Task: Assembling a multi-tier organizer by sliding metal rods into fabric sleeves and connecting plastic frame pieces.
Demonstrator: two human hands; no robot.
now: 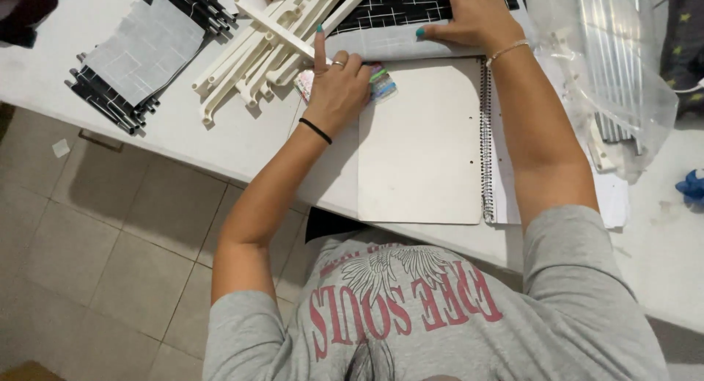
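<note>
My left hand [337, 84] rests on a small colourful packet [381, 84] at the top left corner of a spiral notebook [422, 146], index finger pointing up onto a grey fabric-covered panel [389, 42]. My right hand [473, 18] lies flat, fingers spread, pressing the same panel's black grid-patterned part [396, 11]. The notebook lies face down on the white table [242, 139], its wire spine on the right.
A cream plastic frame of slats [271, 44] lies left of my left hand. Another grey panel with black tubes [139, 51] sits at the far left. A clear plastic bag holding white parts [609, 66] is on the right. Tiled floor lies below the table edge.
</note>
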